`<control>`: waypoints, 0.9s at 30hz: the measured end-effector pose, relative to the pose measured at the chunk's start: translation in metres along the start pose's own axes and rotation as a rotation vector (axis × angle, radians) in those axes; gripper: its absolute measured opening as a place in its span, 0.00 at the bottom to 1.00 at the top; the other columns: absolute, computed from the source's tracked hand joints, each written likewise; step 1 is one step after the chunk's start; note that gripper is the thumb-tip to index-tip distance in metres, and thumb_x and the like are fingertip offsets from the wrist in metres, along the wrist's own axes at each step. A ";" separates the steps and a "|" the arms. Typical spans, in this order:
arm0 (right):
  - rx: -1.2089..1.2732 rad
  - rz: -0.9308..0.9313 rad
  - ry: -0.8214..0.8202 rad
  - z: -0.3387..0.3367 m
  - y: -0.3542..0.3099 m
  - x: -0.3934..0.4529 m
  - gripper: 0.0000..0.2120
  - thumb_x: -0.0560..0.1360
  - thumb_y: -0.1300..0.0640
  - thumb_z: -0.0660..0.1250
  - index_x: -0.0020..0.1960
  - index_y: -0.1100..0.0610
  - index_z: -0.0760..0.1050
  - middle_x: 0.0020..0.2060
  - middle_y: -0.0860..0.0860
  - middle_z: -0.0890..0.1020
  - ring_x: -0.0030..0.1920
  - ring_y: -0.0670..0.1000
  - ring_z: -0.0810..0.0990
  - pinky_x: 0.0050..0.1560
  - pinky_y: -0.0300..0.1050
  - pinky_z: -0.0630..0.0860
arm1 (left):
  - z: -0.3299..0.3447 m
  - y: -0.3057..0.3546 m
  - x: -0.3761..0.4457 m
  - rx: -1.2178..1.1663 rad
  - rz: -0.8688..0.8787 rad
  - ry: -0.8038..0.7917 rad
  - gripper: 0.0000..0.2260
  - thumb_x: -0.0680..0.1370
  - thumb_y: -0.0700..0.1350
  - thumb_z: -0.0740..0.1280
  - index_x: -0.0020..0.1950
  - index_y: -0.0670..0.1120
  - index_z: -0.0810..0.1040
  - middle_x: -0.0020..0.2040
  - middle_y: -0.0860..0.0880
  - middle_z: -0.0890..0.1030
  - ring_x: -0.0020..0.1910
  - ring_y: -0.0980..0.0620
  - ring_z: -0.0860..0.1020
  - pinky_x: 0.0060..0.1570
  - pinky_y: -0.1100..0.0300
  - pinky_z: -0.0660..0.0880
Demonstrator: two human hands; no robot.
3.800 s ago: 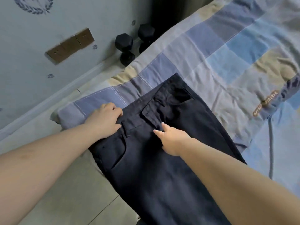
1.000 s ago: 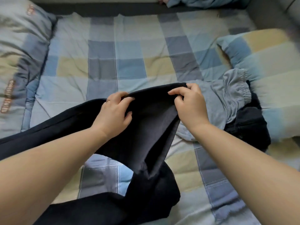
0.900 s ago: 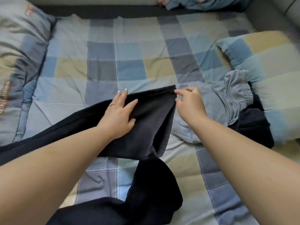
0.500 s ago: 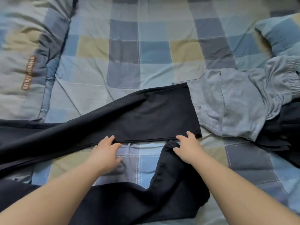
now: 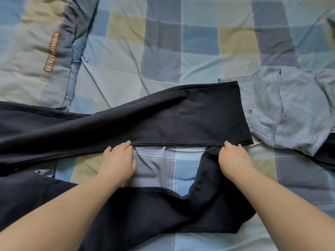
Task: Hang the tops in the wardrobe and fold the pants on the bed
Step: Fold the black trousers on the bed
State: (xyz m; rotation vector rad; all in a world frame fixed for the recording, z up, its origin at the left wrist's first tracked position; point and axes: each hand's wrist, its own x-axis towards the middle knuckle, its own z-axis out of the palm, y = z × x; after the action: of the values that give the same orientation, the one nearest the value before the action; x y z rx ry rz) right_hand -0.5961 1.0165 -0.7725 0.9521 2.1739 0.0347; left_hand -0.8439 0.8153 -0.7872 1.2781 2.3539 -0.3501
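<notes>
Dark navy pants [image 5: 181,116] lie spread across the checked bed sheet [image 5: 163,51]. One leg lies flat from the left edge to its hem at the right. The other leg [image 5: 181,211] lies nearer me, bunched, with its end curling up under my right hand. My left hand [image 5: 117,160] rests on the sheet with its fingertips pressing on the near edge of the flat leg. My right hand [image 5: 233,158] presses the same edge close to the hem. The edge runs straight between both hands.
Light grey pants [image 5: 290,109] lie crumpled just right of the hem, touching it. A dark garment [image 5: 326,156] shows at the right edge. A folded quilt [image 5: 27,51] with a brown label lies at the far left.
Both hands held the leg's end up a second ago. They laid it flat on the sheet, then slid back to its near edge. My head has leaned closer.
</notes>
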 end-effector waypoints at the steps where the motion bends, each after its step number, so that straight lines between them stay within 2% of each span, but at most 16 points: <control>1: -0.031 -0.008 -0.014 -0.003 0.003 -0.003 0.19 0.77 0.62 0.54 0.66 0.58 0.70 0.66 0.56 0.70 0.63 0.54 0.73 0.71 0.50 0.59 | 0.000 0.001 -0.005 0.001 0.026 0.021 0.19 0.78 0.51 0.57 0.69 0.49 0.69 0.76 0.54 0.62 0.72 0.55 0.63 0.71 0.52 0.58; 2: -0.049 -0.005 -0.035 -0.007 0.005 -0.006 0.17 0.77 0.62 0.55 0.63 0.56 0.73 0.62 0.54 0.73 0.60 0.54 0.75 0.68 0.49 0.62 | -0.001 0.000 -0.010 -0.003 0.066 0.036 0.19 0.78 0.51 0.56 0.68 0.50 0.71 0.75 0.55 0.64 0.71 0.56 0.65 0.71 0.54 0.59; 4: -0.034 0.042 -0.123 -0.014 0.007 -0.010 0.15 0.75 0.62 0.57 0.59 0.54 0.76 0.57 0.51 0.77 0.56 0.54 0.78 0.56 0.46 0.70 | -0.005 -0.006 -0.017 -0.040 0.163 0.023 0.18 0.78 0.50 0.56 0.66 0.51 0.75 0.71 0.56 0.69 0.69 0.56 0.69 0.69 0.58 0.62; 6: 0.037 0.102 -0.212 -0.021 0.006 -0.013 0.14 0.75 0.60 0.59 0.57 0.53 0.77 0.55 0.50 0.78 0.53 0.54 0.79 0.45 0.44 0.71 | -0.014 -0.015 -0.018 -0.095 0.255 0.020 0.15 0.78 0.49 0.58 0.61 0.51 0.78 0.66 0.56 0.75 0.63 0.53 0.73 0.63 0.58 0.68; 7: 0.072 0.115 -0.200 -0.027 0.002 -0.012 0.13 0.76 0.57 0.59 0.57 0.54 0.76 0.53 0.51 0.76 0.51 0.54 0.78 0.43 0.44 0.70 | -0.020 -0.020 -0.016 -0.135 0.282 0.053 0.13 0.78 0.48 0.58 0.58 0.51 0.79 0.61 0.56 0.77 0.60 0.52 0.74 0.58 0.57 0.70; 9: 0.096 0.063 -0.043 -0.045 -0.012 -0.006 0.12 0.78 0.51 0.58 0.57 0.55 0.73 0.51 0.52 0.71 0.50 0.54 0.75 0.41 0.45 0.67 | -0.037 -0.034 -0.008 -0.276 0.267 0.180 0.09 0.78 0.46 0.62 0.52 0.49 0.80 0.54 0.55 0.78 0.54 0.50 0.75 0.52 0.56 0.71; 12: 0.220 -0.126 0.227 -0.085 -0.057 0.013 0.14 0.79 0.49 0.57 0.59 0.54 0.72 0.57 0.52 0.71 0.55 0.55 0.74 0.46 0.47 0.71 | -0.060 -0.066 0.019 -0.440 0.121 0.333 0.08 0.78 0.44 0.64 0.53 0.48 0.80 0.54 0.53 0.77 0.55 0.50 0.74 0.55 0.55 0.71; 15: 0.482 -0.279 0.366 -0.128 -0.117 0.036 0.16 0.80 0.54 0.56 0.65 0.54 0.71 0.68 0.50 0.68 0.63 0.55 0.71 0.58 0.49 0.71 | -0.076 -0.107 0.053 -0.422 -0.005 0.234 0.11 0.79 0.43 0.61 0.57 0.48 0.79 0.59 0.48 0.76 0.61 0.47 0.73 0.60 0.53 0.69; 17: 0.548 -0.356 0.415 -0.148 -0.155 0.051 0.18 0.80 0.56 0.55 0.68 0.55 0.70 0.72 0.50 0.65 0.67 0.55 0.69 0.63 0.51 0.69 | -0.078 -0.131 0.070 -0.352 -0.055 0.160 0.14 0.79 0.42 0.58 0.62 0.48 0.77 0.63 0.46 0.75 0.63 0.45 0.72 0.63 0.52 0.68; 20: 0.585 -0.413 0.347 -0.160 -0.203 0.069 0.18 0.80 0.57 0.52 0.67 0.56 0.72 0.74 0.48 0.61 0.68 0.55 0.69 0.65 0.51 0.69 | -0.069 -0.162 0.086 -0.281 -0.082 0.026 0.16 0.79 0.40 0.58 0.65 0.49 0.76 0.65 0.45 0.76 0.63 0.43 0.73 0.63 0.50 0.70; 23: 0.557 -0.409 0.259 -0.159 -0.234 0.083 0.18 0.80 0.59 0.53 0.65 0.53 0.73 0.76 0.48 0.58 0.67 0.57 0.70 0.63 0.52 0.70 | -0.059 -0.183 0.091 -0.241 -0.086 0.023 0.19 0.77 0.38 0.58 0.66 0.52 0.74 0.64 0.46 0.77 0.62 0.44 0.74 0.60 0.49 0.72; 25: 0.516 -0.377 0.231 -0.157 -0.245 0.087 0.16 0.79 0.60 0.54 0.61 0.51 0.76 0.74 0.50 0.61 0.66 0.57 0.70 0.61 0.50 0.72 | -0.054 -0.192 0.090 -0.164 -0.070 0.065 0.16 0.77 0.40 0.61 0.64 0.51 0.73 0.62 0.45 0.76 0.59 0.43 0.75 0.55 0.51 0.73; 27: 0.481 -0.332 0.221 -0.160 -0.249 0.091 0.15 0.78 0.62 0.56 0.57 0.52 0.78 0.67 0.52 0.69 0.59 0.58 0.74 0.57 0.50 0.73 | -0.054 -0.201 0.091 -0.123 -0.054 0.141 0.11 0.78 0.45 0.63 0.59 0.50 0.77 0.57 0.44 0.77 0.55 0.41 0.76 0.50 0.51 0.73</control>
State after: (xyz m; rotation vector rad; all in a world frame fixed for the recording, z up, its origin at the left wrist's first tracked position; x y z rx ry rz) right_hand -0.8952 0.9359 -0.7896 0.8549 2.5811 -0.5905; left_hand -1.0698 0.7957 -0.7814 1.2191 2.4886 -0.1324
